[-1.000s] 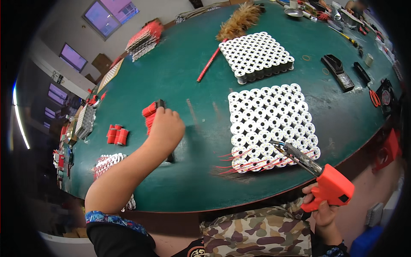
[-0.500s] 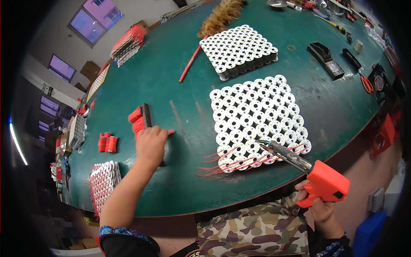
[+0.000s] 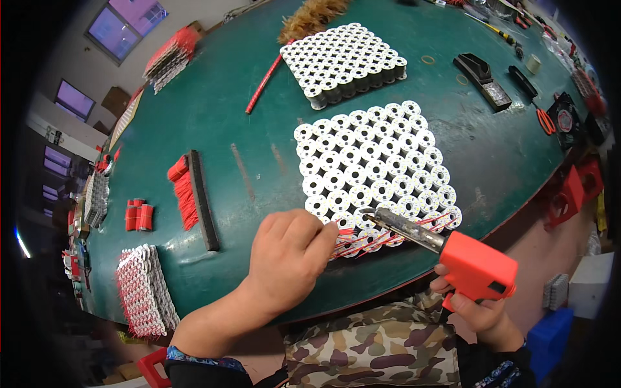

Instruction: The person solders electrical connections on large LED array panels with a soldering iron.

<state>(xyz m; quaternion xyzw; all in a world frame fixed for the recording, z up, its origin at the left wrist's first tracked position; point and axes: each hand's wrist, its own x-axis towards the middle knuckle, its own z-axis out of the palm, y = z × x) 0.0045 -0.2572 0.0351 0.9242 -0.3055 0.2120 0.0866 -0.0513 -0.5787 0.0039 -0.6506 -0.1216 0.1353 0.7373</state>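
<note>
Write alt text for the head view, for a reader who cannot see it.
At a round green table, the left hand pinches thin red wires at the near edge of a square block of white round discs, while the right hand holds an orange pistol-shaped soldering gun, its tip over that edge.

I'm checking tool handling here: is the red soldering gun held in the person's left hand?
No, the red soldering gun is gripped by the right hand, while the left hand pinches red wires at the near block's edge.

left hand [image 3: 288, 258] curled, knuckles up, right hand [image 3: 482, 310] gripping low
</note>
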